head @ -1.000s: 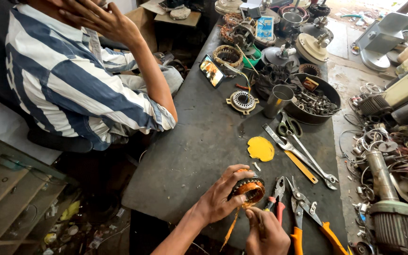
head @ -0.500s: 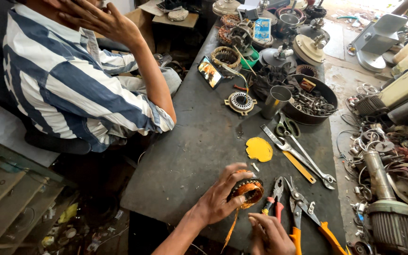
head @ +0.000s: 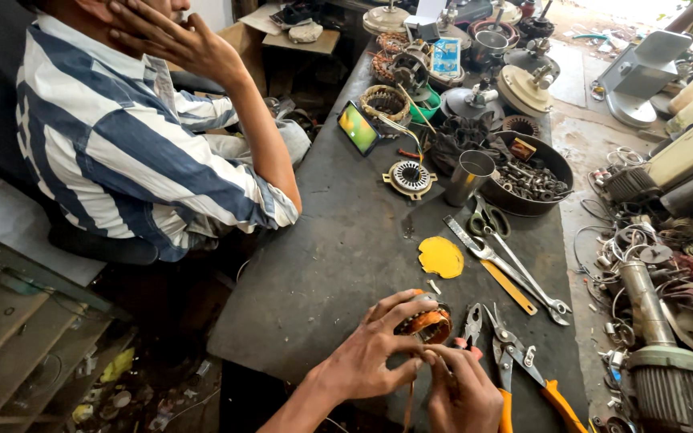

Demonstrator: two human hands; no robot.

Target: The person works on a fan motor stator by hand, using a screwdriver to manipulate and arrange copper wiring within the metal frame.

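Left hand (head: 370,357) clamped round a small copper-wound stator coil (head: 425,325) at the near edge of the dark, gritty surface (head: 338,248); right hand (head: 463,393) pinches its wire. Beside: two pliers (head: 515,361), two steel spanners (head: 515,269), one yellow disc (head: 440,256)

A small round motor stator (head: 427,325), wound in coppery-orange wire, sits low at the near edge of the dark counter (head: 338,248), just left of the pliers; its ring stands tilted, partly hidden under fingers; a thin orange strip hangs from its underside, down past the counter's front edge.
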